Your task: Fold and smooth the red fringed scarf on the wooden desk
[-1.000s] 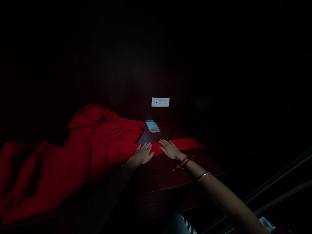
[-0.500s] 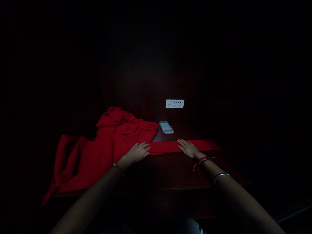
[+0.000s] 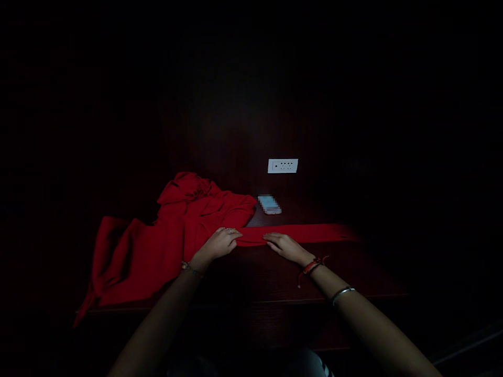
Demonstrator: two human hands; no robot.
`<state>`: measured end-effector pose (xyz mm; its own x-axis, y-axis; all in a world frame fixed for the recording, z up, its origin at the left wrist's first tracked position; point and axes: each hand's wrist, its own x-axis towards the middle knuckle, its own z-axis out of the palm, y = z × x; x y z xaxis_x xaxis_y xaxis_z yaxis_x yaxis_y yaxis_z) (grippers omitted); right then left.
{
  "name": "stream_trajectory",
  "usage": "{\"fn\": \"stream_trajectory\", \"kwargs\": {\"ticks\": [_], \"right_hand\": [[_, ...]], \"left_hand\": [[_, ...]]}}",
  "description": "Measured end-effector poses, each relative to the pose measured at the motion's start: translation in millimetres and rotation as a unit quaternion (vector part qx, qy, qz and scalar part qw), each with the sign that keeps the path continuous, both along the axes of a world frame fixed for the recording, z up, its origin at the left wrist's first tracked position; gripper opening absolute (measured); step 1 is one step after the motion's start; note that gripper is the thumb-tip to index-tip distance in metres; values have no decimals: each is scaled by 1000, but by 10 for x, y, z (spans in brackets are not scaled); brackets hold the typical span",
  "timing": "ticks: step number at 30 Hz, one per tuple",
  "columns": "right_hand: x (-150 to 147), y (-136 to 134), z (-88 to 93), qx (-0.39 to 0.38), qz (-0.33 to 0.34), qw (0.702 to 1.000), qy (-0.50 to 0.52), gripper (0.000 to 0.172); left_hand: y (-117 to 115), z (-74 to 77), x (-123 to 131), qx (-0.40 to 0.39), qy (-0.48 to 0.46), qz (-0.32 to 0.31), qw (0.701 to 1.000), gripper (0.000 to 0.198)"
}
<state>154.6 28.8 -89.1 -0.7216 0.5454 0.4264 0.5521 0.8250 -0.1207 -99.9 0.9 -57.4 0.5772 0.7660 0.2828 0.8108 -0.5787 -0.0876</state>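
A large red cloth (image 3: 143,256) lies in loose folds on the dark table, bunched at the back left. One long, narrow strip of it runs to the right. On the strip's left end rests my left hand (image 3: 222,243), fingers pointing right and slightly bent. Facing it, my right hand (image 3: 286,246) lies on the strip's near edge with its fingers stretched toward the left. A short stretch of wrinkled red fabric shows between the two hands. The undersides of both hands are hidden.
A phone (image 3: 270,204) with a blurred screen lies behind the strip. On the dark back panel is a white socket plate (image 3: 283,166). The table's front edge (image 3: 271,302) runs below my hands, and a corner of cloth hangs over it at left. The surroundings are very dark.
My right hand has slid left along the strip, closer to my left hand. The left hand's fingers are less spread. The strip between them has wrinkled slightly.
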Motion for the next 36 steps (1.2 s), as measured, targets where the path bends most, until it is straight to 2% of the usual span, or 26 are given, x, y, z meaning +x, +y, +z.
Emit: {"fn": "stream_trajectory", "kwargs": {"ticks": [4,9,11,15,17,22,26,30,33,36], "right_hand": [[33,54,-27,31,-14,999,-31,29],[52,21,65,96,-59,992,-59,28],[58,-2,92,111,-61,990,-64,27],[68,-3,70,69,-39,992,-93,26],[76,13,36,54,-40,993,-93,27],[134,29,4,39,-37,995,-84,30],[205,29,66,42,-7,991,-123,36],[246,29,136,50,-6,984,-170,40],[299,-29,136,51,-5,984,-173,38],[400,-145,94,41,11,987,-154,37]], "left_hand": [[33,-7,1,9,-6,-9,1000,29],[-8,79,53,47,0,-28,998,34],[-33,93,60,35,8,-32,999,34],[-56,36,18,-54,25,-7,998,40],[-64,-16,-12,-75,19,4,997,42],[-175,-67,-71,-37,1,14,999,34],[-295,63,-158,-10,57,37,998,38],[-315,179,-285,-8,132,22,991,55],[-347,159,-408,13,158,14,987,57],[-466,138,-523,10,165,-20,986,61]]}}
